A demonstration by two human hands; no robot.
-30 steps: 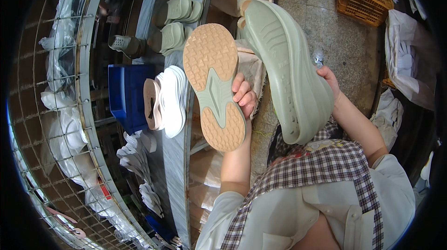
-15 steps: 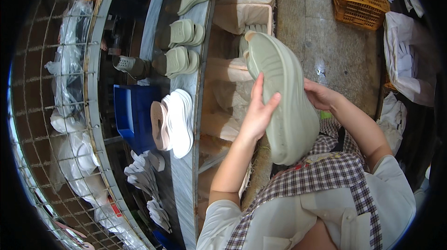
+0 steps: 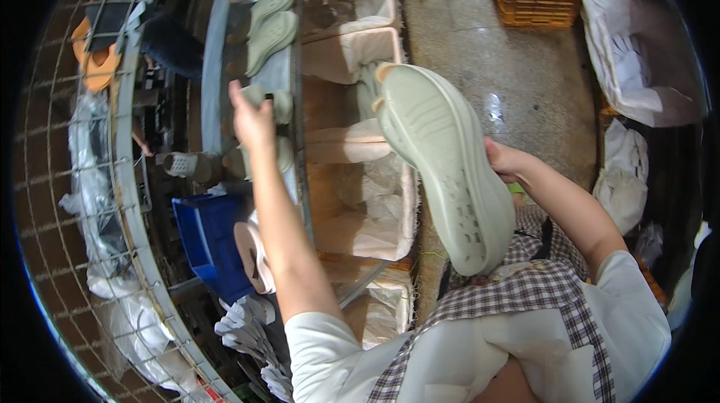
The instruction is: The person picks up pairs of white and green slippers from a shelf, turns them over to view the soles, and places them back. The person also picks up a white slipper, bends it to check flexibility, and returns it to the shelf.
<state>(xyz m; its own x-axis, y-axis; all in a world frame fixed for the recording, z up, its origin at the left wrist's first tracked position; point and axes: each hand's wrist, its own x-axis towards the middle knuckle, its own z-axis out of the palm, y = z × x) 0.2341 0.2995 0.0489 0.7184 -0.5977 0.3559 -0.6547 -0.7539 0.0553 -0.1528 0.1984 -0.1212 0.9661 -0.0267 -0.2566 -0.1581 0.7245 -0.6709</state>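
Observation:
My right hand [image 3: 504, 161] grips a stack of pale green shoe soles [image 3: 450, 170] by its right side, in front of my apron. The stack is tilted, and the top sole has small slots at its heel end. Peach-coloured bits [image 3: 382, 71] stick out at its far end. Out to the left, my left hand [image 3: 253, 122] is over the bench with index finger and thumb apart. It is beside small piles of pale green soles [image 3: 282, 105], partly hiding them; whether it touches them I cannot tell. Farther along the bench lie more pale green soles [image 3: 271, 35].
Lined bins [image 3: 367, 155] stand along the bench [image 3: 214, 88]. At left are a blue crate [image 3: 214, 245], a beige sole [image 3: 253, 257] and a wire mesh guard [image 3: 45, 200]. Yellow crates [image 3: 532, 2] and a white sack [image 3: 637, 65] stand at the far right.
My left hand has let go of the sole stack and moved left to the bench. The stack has turned so its top face shows more, still in my right hand. The view has shifted.

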